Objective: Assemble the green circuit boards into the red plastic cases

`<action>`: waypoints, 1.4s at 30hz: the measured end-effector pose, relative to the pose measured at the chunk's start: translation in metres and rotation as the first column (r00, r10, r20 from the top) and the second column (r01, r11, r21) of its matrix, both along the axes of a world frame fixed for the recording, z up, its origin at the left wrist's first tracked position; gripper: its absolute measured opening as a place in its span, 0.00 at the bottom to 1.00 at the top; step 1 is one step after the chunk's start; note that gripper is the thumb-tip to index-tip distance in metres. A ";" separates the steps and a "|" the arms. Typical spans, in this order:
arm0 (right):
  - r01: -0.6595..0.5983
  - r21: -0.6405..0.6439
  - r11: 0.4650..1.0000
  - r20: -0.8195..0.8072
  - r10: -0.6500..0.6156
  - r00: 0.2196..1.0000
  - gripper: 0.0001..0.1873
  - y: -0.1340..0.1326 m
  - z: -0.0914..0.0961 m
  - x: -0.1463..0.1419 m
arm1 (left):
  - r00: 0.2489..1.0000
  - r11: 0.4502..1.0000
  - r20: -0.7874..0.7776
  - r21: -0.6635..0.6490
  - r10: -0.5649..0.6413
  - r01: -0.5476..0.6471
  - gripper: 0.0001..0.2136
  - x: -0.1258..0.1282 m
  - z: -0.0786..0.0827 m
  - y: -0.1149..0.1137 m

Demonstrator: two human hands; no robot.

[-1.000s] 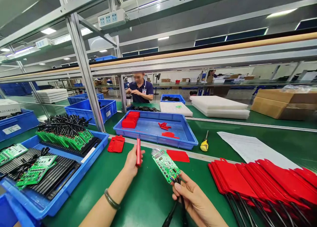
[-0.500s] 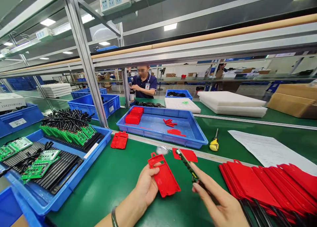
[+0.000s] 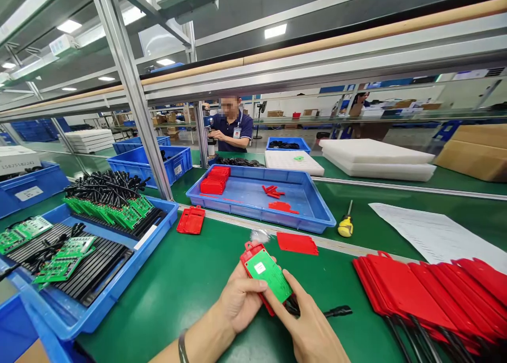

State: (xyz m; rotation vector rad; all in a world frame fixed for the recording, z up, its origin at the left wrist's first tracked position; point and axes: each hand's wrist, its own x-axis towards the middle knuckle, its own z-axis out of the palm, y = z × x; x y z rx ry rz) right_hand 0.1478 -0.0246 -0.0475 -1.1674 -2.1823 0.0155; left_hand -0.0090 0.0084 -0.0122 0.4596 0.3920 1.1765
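My left hand (image 3: 237,302) grips a red plastic shell (image 3: 250,249) from below, its fingers curled round the left edge. A green circuit board (image 3: 268,274) lies flat in that shell, solder side up with a small white label. The fingers of my right hand (image 3: 307,328) press on the board's lower right edge. A black cable (image 3: 336,312) runs out from under the board to the right across the green table (image 3: 178,278).
A blue tray (image 3: 119,257) of green boards with black cables sits at left. Another blue tray (image 3: 317,212) with red parts is ahead. Assembled red cases (image 3: 428,294) are stacked at right. A yellow screwdriver (image 3: 346,225), loose red covers (image 3: 297,243) and paper (image 3: 431,233) lie nearby. A person works across the bench.
The red shell went from edge-on to lying flat in my left hand. My right hand turned the green board over and laid it into the shell.
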 end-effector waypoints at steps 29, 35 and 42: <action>-0.602 -0.628 0.493 -0.766 -0.255 0.590 0.26 0.014 0.018 -0.010 | 0.912 0.987 -0.382 0.117 0.148 -0.111 0.18 0.015 -0.008 -0.013; -0.679 -0.589 0.437 -0.808 -0.291 0.513 0.25 0.006 0.034 -0.010 | 0.850 0.976 -0.492 0.192 0.186 -0.102 0.17 0.009 0.003 -0.012; -0.613 -0.647 0.453 -0.757 -0.280 0.591 0.30 0.004 0.030 -0.020 | 0.988 0.997 -0.154 -0.077 -0.012 0.000 0.14 0.013 -0.008 -0.008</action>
